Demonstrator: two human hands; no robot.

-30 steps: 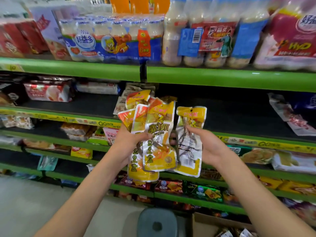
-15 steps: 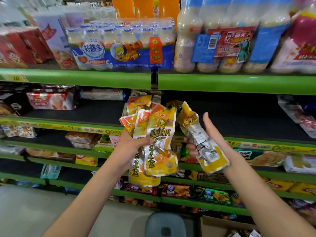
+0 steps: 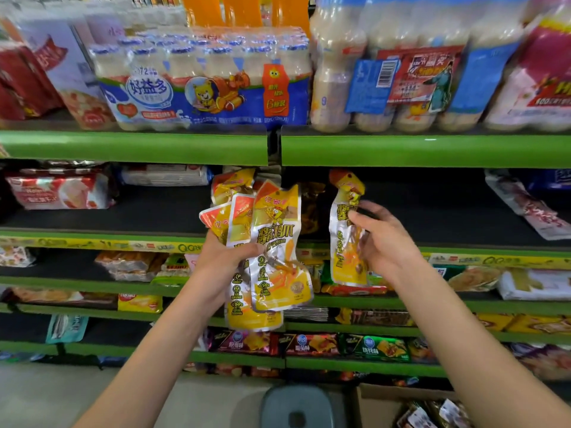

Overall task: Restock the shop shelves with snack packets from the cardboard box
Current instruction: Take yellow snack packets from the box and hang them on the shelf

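Tiered shop shelving with green front edges, stocked top to bottom. On the top tier, a shrink-wrapped multipack of small white yoghurt-drink bottles printed 好益多, with a cartoon bear and an orange tag; other print there too blurred to read. Below, a dark, half-bare second shelf at hand height, with a yellow price strip. At bottom right, an open brown cardboard box, more packets inside.

Left hand gripping a fanned bunch of yellow-and-silver foil snack packets, thumb across the front; large characters legible on the front one, 鸡爪 among them. Right hand curled round one single yellow-and-silver packet. Half a second back, tilted and back-side out in a flatter palm; now upright, printed face forward, raised against the dark shelf opening. Probably oriented for display, next to be set on that shelf. Bunch unchanged in the left grip.
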